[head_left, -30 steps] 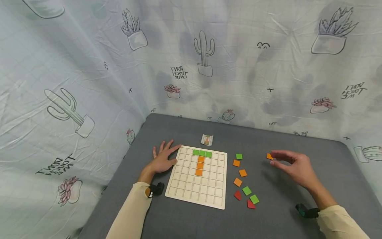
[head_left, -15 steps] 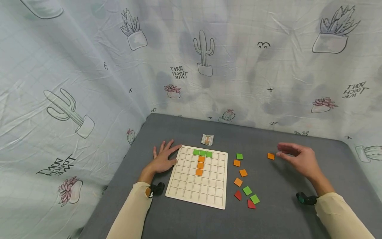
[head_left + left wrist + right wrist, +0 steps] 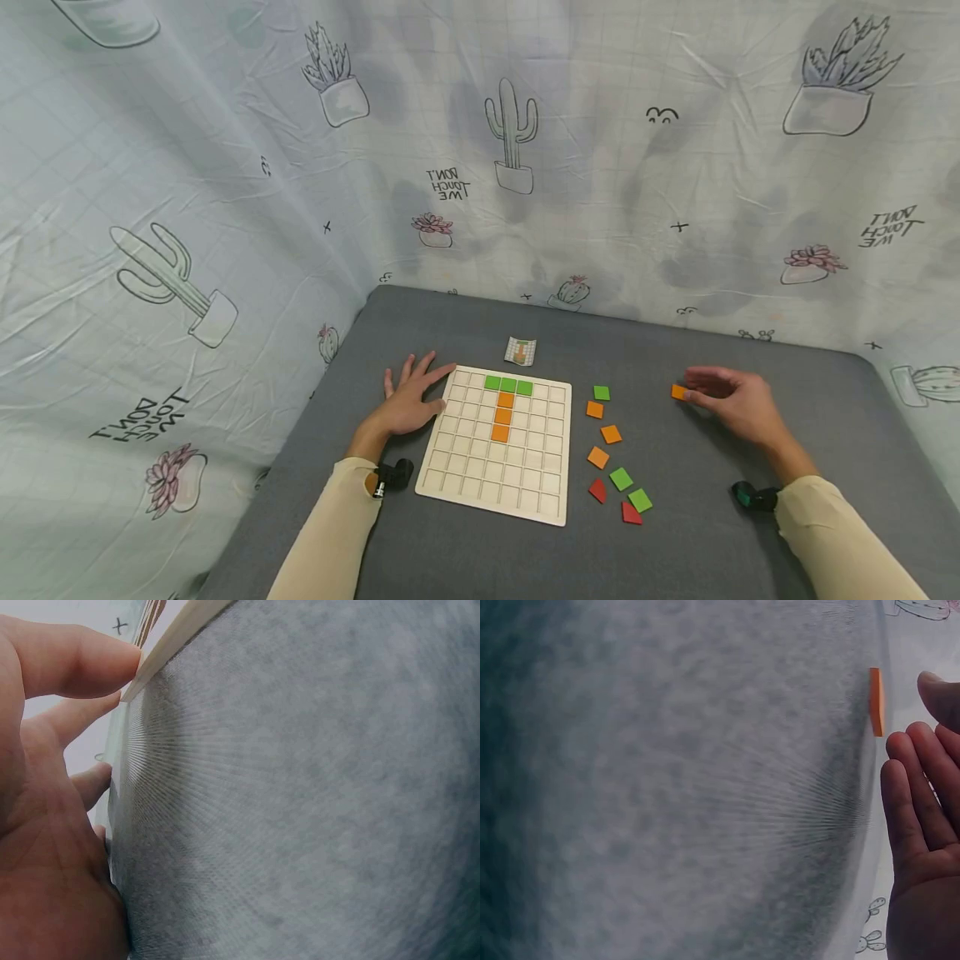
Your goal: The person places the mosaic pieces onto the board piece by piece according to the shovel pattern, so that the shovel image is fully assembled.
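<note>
Orange tile (image 3: 678, 392) lies on the right half of the worktop (image 3: 622, 350), nearer its far edge, just beside the right hand (image 3: 735, 405), whose fingers extend, thumb apart, apparently gripping nothing. The left hand (image 3: 408, 404), fingers spread and holding nothing, touches the left edge of the grid board (image 3: 480, 471); sideways pressure there could shift it, while a clumsy right fingertip could nudge the tile away.

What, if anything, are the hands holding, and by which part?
Nothing: the left hand touches the edge of the board; the right hand hovers beside an orange tile.
</note>
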`<state>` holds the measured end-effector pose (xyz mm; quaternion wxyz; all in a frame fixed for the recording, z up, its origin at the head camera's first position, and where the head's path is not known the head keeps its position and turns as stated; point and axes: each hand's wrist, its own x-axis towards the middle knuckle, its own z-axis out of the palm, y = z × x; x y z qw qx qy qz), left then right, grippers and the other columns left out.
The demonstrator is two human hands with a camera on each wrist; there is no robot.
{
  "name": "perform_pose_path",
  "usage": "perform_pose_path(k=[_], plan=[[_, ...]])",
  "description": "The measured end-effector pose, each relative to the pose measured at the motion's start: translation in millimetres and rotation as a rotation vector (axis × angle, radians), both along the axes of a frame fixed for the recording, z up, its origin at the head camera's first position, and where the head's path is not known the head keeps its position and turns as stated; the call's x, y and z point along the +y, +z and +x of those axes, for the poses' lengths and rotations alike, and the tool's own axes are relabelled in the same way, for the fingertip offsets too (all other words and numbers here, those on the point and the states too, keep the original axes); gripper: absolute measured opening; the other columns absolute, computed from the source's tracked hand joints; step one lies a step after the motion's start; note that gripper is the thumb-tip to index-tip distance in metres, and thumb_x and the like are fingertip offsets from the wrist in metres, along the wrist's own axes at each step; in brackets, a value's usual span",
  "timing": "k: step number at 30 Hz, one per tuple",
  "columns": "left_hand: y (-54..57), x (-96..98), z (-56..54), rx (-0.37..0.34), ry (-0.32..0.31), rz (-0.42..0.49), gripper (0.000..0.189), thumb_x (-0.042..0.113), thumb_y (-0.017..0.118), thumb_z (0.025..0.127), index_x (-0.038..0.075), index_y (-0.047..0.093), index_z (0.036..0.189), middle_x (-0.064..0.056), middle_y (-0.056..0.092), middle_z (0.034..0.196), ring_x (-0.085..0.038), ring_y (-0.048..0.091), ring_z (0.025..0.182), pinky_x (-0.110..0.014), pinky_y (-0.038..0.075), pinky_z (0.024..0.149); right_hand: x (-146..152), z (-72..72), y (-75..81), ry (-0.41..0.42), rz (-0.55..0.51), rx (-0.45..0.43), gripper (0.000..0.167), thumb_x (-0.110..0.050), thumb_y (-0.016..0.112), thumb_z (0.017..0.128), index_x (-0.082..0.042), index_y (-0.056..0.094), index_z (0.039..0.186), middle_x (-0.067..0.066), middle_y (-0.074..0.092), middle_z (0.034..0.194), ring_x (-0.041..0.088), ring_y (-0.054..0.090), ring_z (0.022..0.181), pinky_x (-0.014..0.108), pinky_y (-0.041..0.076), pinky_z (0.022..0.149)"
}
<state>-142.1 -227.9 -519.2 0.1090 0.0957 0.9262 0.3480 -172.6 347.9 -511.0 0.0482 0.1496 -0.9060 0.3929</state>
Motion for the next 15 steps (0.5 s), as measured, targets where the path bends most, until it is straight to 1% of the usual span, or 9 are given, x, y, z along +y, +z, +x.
perform_pose_path(k=[6,11,15], plan=[[-1.3,-0.4,-0.1,0.017,0.002,0.003,0.067,0.015,0.063,0.105,0.02,0.046,0.169,-0.019,0.013,0.184,-0.05,-0.008,0.17,-0.078,-0.018,0.124,-1.6,-1.2,-4.5,0.017,0.0,-0.017,0.039,-0.007,0.083,0.097,0.002,0.075,0.134,0.028,0.078,0.126,-0.02,0.066,0.098,0.008,0.056,0.077],[-2.0,-0.2,0.0,0.021,0.008,0.005,0.067,0.015,0.063,0.105,0.02,0.046,0.169,-0.019,0.014,0.184,-0.05,-0.007,0.17,-0.078,-0.018,0.124,-3.9,-1.0,-4.1,0.005,0.046,0.002,0.04,-0.006,0.086,0.094,0.0,0.076,0.133,0.025,0.079,0.125,-0.017,0.067,0.099,0.003,0.051,0.08],[-1.2,-0.3,0.0,0.019,0.0,0.012,0.067,0.014,0.062,0.105,0.02,0.045,0.17,-0.019,0.013,0.184,-0.05,-0.008,0.17,-0.078,-0.018,0.124,-4.8,-0.3,-4.1,-0.007,0.078,0.017,0.041,-0.005,0.087,0.092,-0.002,0.077,0.131,0.022,0.08,0.124,-0.013,0.069,0.099,0.002,0.049,0.081]])
